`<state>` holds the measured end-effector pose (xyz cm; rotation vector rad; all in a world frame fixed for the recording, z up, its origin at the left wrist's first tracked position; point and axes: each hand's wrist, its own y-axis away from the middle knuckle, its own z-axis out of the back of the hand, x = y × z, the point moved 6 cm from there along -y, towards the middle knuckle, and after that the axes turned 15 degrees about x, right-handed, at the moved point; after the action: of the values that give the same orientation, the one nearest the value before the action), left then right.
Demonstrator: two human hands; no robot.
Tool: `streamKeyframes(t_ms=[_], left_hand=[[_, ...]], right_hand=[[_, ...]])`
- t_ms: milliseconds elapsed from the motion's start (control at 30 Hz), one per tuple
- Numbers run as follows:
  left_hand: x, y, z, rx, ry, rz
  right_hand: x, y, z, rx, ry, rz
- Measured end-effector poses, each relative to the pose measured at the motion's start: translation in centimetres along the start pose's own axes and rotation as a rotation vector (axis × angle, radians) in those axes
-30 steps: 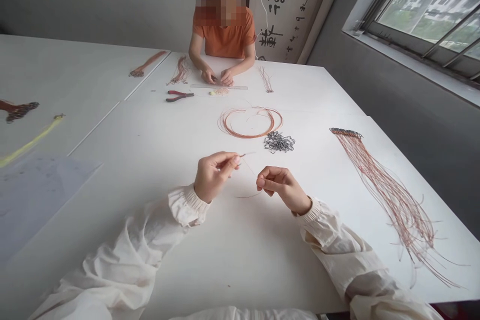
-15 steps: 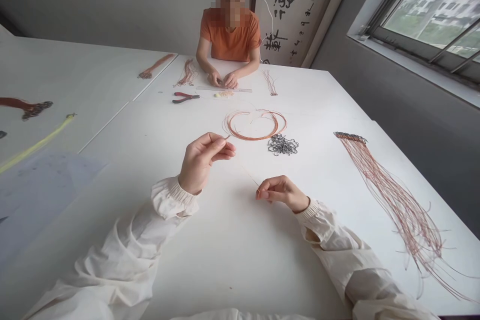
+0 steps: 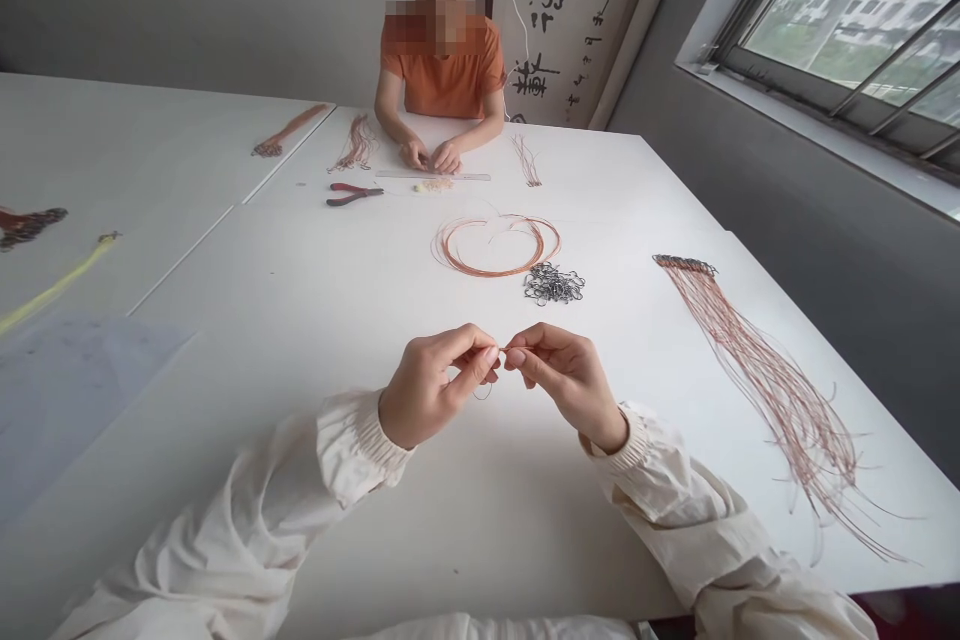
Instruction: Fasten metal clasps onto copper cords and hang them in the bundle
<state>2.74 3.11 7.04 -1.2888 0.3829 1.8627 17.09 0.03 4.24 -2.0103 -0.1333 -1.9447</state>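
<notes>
Reddish cord [image 3: 511,349] pinched between both hands [image 3: 433,387] [image 3: 566,378]

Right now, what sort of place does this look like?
Likely a handicraft workshop: red-handled pliers, a coil of copper-coloured wire and a heap of dark metal loops on white tables.

Pinch: your left hand [image 3: 433,390] and right hand [image 3: 566,378] hide whatever the fine wire [image 3: 512,349] does between your fingertips.
Curl: a small wire loop [image 3: 484,393] dips partly behind your left hand (it looks like the same wire, though the view here is poor).
Pile: the dark metal pieces [image 3: 553,285] are too small to tell apart.
Across the table: what the co-worker's hands [image 3: 430,156] hold is too small to tell.
Edges: the bottom cuts off your sleeves [image 3: 225,540]; the top cuts off the calligraphy scroll [image 3: 566,10].
</notes>
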Motion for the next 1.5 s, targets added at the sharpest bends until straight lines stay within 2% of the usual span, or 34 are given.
streamKeyframes(t_ms=[233, 467, 600, 800, 933, 1067, 1500], left_hand=[[-0.2, 0.1, -0.2, 0.009, 0.026, -0.002], [1.3, 0.2, -0.9, 0.036, 0.385, 0.188], [1.6, 0.0, -0.9, 0.047, 0.5, 0.223], [1.2, 0.0, -0.7, 0.093, 0.292, 0.185], [1.0, 0.1, -0.5, 0.064, 0.22, 0.146], [0.9, 0.1, -0.3, 0.03, 0.222, 0.124], [1.4, 0.2, -0.6, 0.08, 0.329, 0.186]], right_hand=[[0.3, 0.3, 0.0, -0.018, -0.01, -0.031], [0.0, 0.5, -0.2, -0.069, -0.025, -0.027], [-0.3, 0.6, -0.3, -0.071, -0.042, -0.027], [-0.5, 0.6, 0.0, -0.05, -0.031, -0.028], [-0.1, 0.3, 0.1, 0.062, -0.053, -0.046], [0.2, 0.2, 0.2, 0.109, -0.083, -0.062], [0.2, 0.2, -0.1, 0.067, -0.151, -0.007]])
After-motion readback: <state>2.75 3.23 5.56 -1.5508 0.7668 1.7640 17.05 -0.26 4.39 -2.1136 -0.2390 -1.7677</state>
